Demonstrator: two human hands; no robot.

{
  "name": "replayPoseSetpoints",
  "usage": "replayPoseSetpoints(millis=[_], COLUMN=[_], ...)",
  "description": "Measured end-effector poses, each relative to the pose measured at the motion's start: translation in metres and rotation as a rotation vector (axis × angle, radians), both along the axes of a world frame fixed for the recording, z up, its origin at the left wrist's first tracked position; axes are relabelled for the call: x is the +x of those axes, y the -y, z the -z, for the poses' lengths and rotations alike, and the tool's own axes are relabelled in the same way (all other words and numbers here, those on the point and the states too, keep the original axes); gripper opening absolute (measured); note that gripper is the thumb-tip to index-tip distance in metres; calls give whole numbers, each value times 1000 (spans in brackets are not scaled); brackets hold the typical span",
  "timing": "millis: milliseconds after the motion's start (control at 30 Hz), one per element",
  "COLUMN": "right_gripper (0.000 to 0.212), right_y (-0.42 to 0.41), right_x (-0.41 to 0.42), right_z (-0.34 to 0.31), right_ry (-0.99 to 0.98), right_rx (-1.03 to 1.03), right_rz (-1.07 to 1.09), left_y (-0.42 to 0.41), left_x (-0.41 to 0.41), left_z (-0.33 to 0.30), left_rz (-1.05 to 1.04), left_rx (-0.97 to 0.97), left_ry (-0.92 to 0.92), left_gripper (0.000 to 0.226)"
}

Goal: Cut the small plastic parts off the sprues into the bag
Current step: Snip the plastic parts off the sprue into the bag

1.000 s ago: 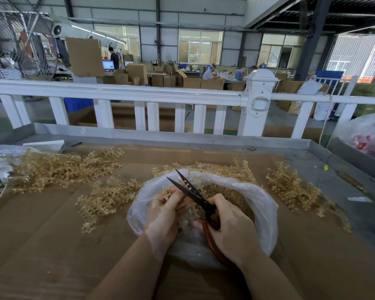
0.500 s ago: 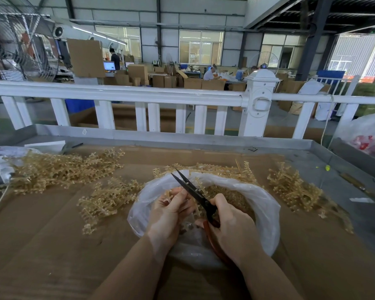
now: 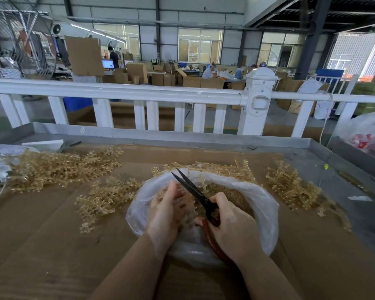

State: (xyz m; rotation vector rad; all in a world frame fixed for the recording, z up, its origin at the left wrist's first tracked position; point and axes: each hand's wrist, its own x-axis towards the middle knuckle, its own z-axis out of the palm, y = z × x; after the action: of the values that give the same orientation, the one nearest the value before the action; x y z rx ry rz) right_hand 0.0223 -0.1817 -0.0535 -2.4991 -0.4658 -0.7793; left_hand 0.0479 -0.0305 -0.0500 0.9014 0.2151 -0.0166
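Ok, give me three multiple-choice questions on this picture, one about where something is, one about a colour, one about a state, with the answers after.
1. Where is the bag?
A. on the fence rail
B. on the cardboard in front of the person
C. on the floor

2. What colour are the scissors' blades?
A. black
B. yellow
C. white

3. What is the right hand doing?
A. resting flat
B. pointing
C. gripping the scissors

Answers: 1 B, the bag sits open on the cardboard under both hands. 2 A, the blades show dark against the clear plastic. 3 C, its fingers curl round the handles while the left hand holds a sprue.
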Motion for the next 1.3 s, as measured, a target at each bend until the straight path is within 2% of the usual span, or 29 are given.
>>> replayPoseSetpoints(millis=[100,167,233,300,500,600,700,800,900,1067,1300], right_gripper=[42,40,40,40,38,37,33,39,45,40,47], right_y=[1,1,2,2,1,0,1,2,2,2,6], right_x=[2,2,2,0,0,2,2,1,2,1,1], right_z=[2,2,2,2,3,4,5,5,5,5,5], right_ry=[-32,-35,-24,-3,-9,-47,-38,-39,-54,-46,-66], right_rx=[8,28,48,86,58,39,39,60,68,64,116], right_rz=[22,34,40,33,23,46,61,69,59,58,30], left_y=[-6,-4,-1,3,3,1,3,5,4,3,4], left_x=[-5,-5,-4,-3,-1,-1,1,2,2,1,4], left_z=[-5,-3,-1,-1,0,-2,1,4,4,5,5], left_rz=[253,307,220,161,100,152,40,-65,-55,-49,-137], left_rx=[-99,-99,-35,4,-69,-156,-98,-35,-6,27,23], left_ry=[84,135,132,166,152,146,135,131,137,117,128], left_gripper=[55,43,30,26,23,34,41,27,18,39,41])
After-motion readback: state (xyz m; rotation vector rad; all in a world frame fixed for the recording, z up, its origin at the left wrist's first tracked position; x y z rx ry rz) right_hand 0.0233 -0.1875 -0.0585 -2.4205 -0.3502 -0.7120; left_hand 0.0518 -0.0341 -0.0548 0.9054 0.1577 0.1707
